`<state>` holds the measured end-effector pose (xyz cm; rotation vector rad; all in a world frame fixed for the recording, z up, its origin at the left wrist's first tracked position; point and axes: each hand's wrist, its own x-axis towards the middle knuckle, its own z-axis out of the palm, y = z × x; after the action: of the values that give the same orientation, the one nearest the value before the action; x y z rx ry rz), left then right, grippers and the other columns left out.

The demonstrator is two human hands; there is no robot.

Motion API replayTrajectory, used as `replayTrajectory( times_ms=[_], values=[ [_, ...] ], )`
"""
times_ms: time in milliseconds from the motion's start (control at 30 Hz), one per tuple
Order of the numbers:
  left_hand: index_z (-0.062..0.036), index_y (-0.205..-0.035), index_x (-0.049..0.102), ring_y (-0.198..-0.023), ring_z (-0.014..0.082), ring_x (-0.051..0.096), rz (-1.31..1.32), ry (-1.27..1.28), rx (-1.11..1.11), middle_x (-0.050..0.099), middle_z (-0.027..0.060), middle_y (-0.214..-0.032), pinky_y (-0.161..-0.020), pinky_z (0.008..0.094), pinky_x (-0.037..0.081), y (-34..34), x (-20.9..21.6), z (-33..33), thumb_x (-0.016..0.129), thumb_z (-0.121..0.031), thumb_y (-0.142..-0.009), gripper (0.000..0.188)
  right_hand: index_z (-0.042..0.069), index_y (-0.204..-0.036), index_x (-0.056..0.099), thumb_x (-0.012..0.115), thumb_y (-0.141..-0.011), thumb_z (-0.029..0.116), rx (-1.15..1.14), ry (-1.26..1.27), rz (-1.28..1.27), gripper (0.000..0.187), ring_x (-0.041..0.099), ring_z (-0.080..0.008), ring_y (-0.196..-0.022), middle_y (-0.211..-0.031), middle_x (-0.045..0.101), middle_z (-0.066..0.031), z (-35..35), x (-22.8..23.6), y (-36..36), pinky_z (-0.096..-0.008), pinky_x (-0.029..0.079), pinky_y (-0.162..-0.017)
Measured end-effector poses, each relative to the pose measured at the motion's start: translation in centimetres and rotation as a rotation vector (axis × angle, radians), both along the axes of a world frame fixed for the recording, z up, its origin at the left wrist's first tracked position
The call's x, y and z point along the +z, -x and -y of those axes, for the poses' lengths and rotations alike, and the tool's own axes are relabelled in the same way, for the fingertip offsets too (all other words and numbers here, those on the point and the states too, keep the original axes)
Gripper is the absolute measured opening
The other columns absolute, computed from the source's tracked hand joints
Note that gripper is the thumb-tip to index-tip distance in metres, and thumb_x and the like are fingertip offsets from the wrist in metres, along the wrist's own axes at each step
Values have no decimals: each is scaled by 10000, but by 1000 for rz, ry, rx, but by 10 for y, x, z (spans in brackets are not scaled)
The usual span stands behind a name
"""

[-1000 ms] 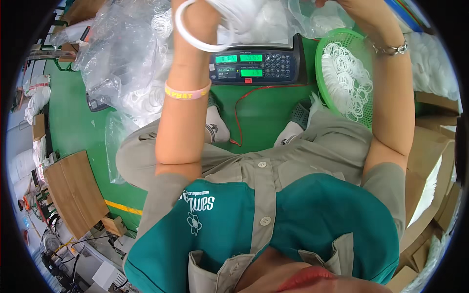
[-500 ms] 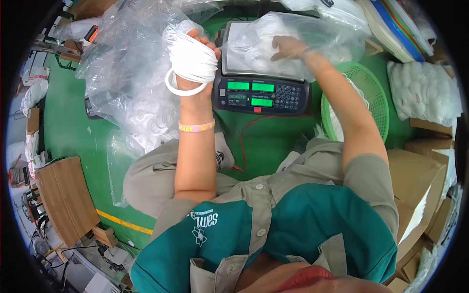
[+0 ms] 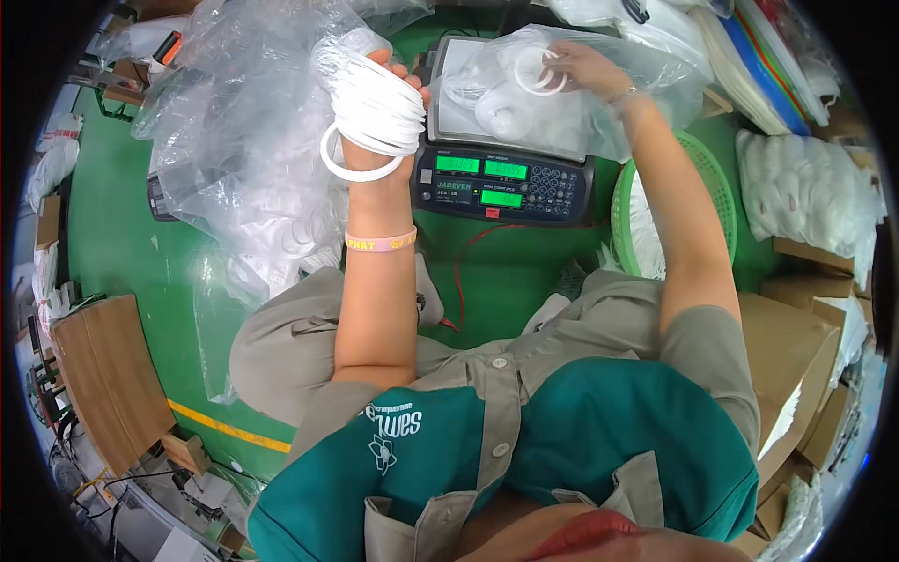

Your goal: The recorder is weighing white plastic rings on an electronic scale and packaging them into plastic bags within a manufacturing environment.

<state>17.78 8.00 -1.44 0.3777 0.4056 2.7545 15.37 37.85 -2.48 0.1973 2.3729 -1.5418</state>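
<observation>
A thick bundle of white rings is looped over my left hand, whose fingers curl up at its far side. One ring at the near end hangs loose over the wrist. My right hand pinches a single white ring above the clear plastic bag. That bag, with more white rings inside, rests on the metal pan of a counting scale. The scale's displays glow green. Part of my left palm is hidden by the bundle.
A large clear bag of white rings lies left of the scale. Right of it stands a green basket. Packed white bundles and cardboard boxes line the right side. A red cable crosses the green floor.
My right hand has moved up and to the right from the bag's contents, and a single ring now shows in its fingers. My left hand with its bundle has barely moved.
</observation>
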Motion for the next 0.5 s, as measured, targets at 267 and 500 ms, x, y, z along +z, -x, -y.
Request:
replayTrajectory(
  times_ms=[267, 500],
  values=[
    [-2, -1095, 484, -777, 223, 550, 11, 11, -24, 566, 120, -872, -736, 321, 477, -2, -1, -5, 511, -88, -845, 265, 70, -955, 513, 587, -779, 195, -112, -14, -80, 228, 487, -73, -612, -701, 517, 12, -11, -12, -9, -215, 401, -528],
    [8, -1090, 483, -782, 222, 550, -13, 6, -25, 562, 120, -883, -745, 319, 476, -2, -1, -4, 523, -98, -840, 275, 41, -880, 545, 589, -767, 215, -43, 1, -46, 212, 406, -53, -535, -647, 464, 27, -14, -25, -7, -222, 357, -479]
  ],
)
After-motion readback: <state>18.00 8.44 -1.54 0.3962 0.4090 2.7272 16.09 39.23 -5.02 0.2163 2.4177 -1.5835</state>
